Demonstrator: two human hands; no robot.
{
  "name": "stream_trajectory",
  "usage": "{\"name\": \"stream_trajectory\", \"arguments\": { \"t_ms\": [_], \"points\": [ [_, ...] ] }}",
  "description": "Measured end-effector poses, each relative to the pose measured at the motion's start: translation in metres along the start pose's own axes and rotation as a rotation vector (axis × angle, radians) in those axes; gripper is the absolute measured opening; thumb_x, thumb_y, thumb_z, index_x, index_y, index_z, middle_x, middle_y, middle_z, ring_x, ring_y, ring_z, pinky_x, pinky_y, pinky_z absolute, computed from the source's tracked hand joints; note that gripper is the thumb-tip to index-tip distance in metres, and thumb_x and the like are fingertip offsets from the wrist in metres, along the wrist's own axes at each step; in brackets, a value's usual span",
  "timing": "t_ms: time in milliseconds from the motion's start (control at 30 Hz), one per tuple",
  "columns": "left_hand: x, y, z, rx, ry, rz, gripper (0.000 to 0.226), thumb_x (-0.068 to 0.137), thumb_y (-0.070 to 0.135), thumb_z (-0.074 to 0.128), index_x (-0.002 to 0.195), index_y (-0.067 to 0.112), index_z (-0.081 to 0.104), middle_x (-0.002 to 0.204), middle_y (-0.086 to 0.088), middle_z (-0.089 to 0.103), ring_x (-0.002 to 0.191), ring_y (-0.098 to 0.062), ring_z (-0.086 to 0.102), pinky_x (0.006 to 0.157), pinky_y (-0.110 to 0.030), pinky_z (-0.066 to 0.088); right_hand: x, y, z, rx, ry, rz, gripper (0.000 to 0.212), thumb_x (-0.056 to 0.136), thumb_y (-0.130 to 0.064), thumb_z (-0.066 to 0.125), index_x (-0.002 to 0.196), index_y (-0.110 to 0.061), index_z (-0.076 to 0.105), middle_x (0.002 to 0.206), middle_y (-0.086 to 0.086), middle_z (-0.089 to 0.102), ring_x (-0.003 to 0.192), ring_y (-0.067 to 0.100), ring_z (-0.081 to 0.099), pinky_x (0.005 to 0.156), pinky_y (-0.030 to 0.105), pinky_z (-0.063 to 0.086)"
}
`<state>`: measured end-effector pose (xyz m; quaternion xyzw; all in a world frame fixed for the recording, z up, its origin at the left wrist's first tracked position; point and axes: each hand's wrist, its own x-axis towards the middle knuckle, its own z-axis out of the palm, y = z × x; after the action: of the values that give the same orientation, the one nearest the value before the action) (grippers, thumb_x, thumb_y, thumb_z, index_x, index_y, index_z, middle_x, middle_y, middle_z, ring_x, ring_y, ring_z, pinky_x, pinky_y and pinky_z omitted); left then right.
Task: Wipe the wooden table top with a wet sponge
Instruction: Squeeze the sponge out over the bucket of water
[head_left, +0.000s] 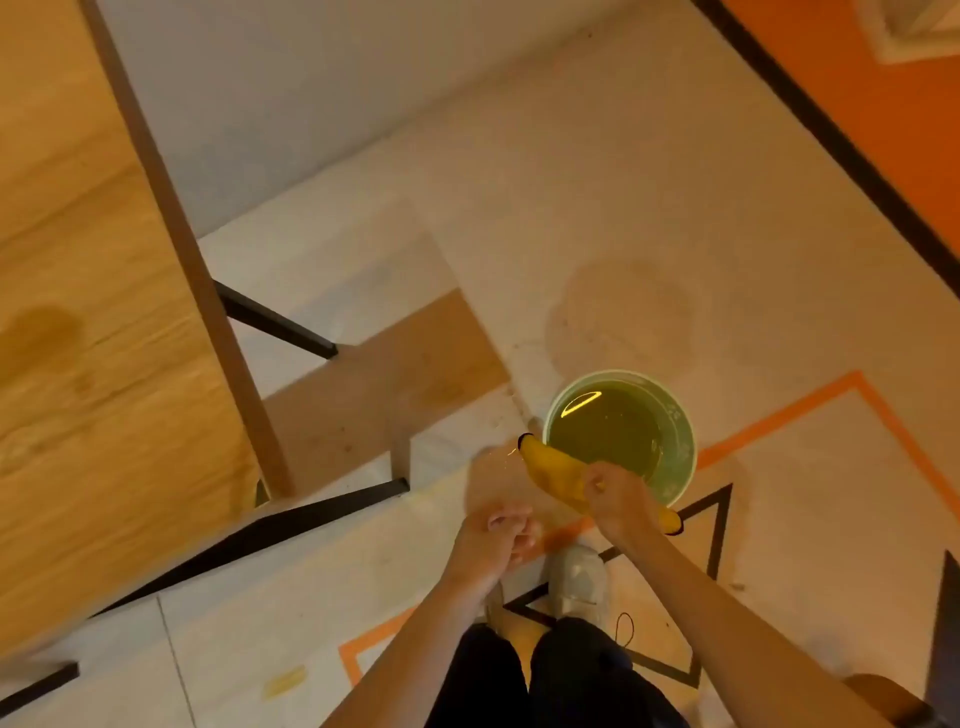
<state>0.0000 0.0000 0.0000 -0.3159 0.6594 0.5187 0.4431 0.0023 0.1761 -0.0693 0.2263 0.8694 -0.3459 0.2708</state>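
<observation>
text: none readable | labels: none | numbers: none

Right hand (615, 499) has a grip on the yellow sponge (558, 475) over the green bucket (680, 457); left hand (493, 535) curled, holding nothing, wooden surface (88, 312) off left.
</observation>
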Motion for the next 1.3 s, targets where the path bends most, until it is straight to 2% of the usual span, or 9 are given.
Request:
{"name": "stream_trajectory", "arguments": {
  "t_ms": [233,367,467,667,767,933,1067,1200,1300],
  "points": [
    [0.042,0.003,-0.001,0.064,0.010,0.001,0.018,0.105,0.019,0.045,0.103,0.025,0.061,0.107,0.002,0.070,0.098,-0.012,0.065,0.067,-0.014,0.049,0.055,0.007,0.044,-0.431,-0.124,-0.083,0.060,0.098,-0.018,0.044,0.152,-0.022,0.018,0.146,0.003,0.042,0.132,0.025,0.035,0.105,0.037,0.030],
    [0.028,0.006,-0.005,0.056,-0.003,0.000,0.017,0.104,0.017,0.046,0.106,0.022,0.062,0.108,0.001,0.071,0.094,-0.009,0.065,0.066,-0.012,0.050,0.056,0.009,0.041,-0.385,-0.143,-0.007,0.018,0.093,-0.018,0.048,0.107,-0.022,0.060,0.108,0.003,0.062,0.110,0.026,0.052,0.087,0.034,0.040],
    [0.001,0.006,-0.007,0.033,0.001,0.005,0.020,0.103,0.012,0.048,0.103,0.023,0.064,0.102,0.000,0.072,0.087,-0.007,0.066,0.065,-0.013,0.049,0.027,0.007,0.021,-0.079,-0.189,0.024,0.028,0.088,-0.014,0.053,0.062,-0.022,0.047,0.063,-0.003,0.047,0.070,0.024,0.052,0.052,0.028,0.030],
    [-0.096,0.023,0.007,0.028,0.015,0.083,0.017,0.099,0.017,0.058,0.110,0.030,0.057,0.106,0.006,0.068,0.101,-0.004,0.063,0.067,-0.002,0.045,-0.096,-0.049,-0.080,0.385,-0.254,0.097,0.018,0.087,-0.007,0.063,0.093,0.010,0.060,0.074,0.014,0.047,0.066,0.015,0.044,0.060,0.025,0.036],
    [-0.161,0.046,0.012,-0.076,-0.049,0.157,0.035,0.098,0.022,0.060,0.127,0.034,0.045,0.113,0.011,0.065,0.100,0.003,0.064,0.075,-0.002,0.046,-0.165,-0.096,-0.138,0.507,-0.283,0.125,0.010,0.087,-0.003,0.064,0.096,-0.002,0.068,0.083,0.016,0.067,0.067,0.009,0.057,0.057,0.005,0.042],
    [-0.273,0.090,-0.002,-0.319,-0.017,0.289,0.073,0.065,0.036,0.087,0.132,0.028,0.058,0.129,0.001,0.066,0.116,-0.019,0.066,0.092,-0.037,0.058,-0.254,-0.176,-0.212,0.566,-0.366,-0.010,0.023,0.085,-0.009,0.070,0.083,-0.032,0.071,0.076,-0.017,0.072,0.074,-0.006,0.065,0.063,0.007,0.048],
    [-0.342,0.122,-0.024,-0.281,0.173,0.473,0.056,0.060,0.037,0.086,0.114,0.043,0.068,0.112,0.001,0.075,0.105,-0.019,0.071,0.079,-0.025,0.057,-0.297,-0.223,-0.249,0.421,-0.252,-0.249,0.064,0.082,-0.011,0.072,0.125,-0.050,0.045,0.081,-0.008,0.069,0.083,0.003,0.066,0.075,0.010,0.049],
    [-0.398,0.150,-0.059,-0.075,0.179,0.618,0.066,0.075,0.034,0.084,0.128,0.055,0.051,0.107,0.017,0.073,0.100,-0.004,0.069,0.085,-0.013,0.051,-0.314,-0.278,-0.282,0.128,-0.375,-0.541,0.072,0.068,-0.055,0.068,0.118,-0.079,0.022,0.112,-0.038,0.055,0.109,-0.015,0.049,0.083,0.003,0.040],
    [-0.429,0.168,-0.089,0.146,0.181,0.685,0.072,0.082,0.048,0.074,0.137,0.063,0.030,0.100,0.017,0.073,0.095,-0.001,0.068,0.087,-0.019,0.051,-0.319,-0.309,-0.289,-0.009,-0.229,-0.698,0.048,0.059,-0.081,0.059,0.104,-0.063,0.055,0.098,-0.023,0.058,0.097,0.001,0.055,0.074,0.008,0.041]
  ]
}}
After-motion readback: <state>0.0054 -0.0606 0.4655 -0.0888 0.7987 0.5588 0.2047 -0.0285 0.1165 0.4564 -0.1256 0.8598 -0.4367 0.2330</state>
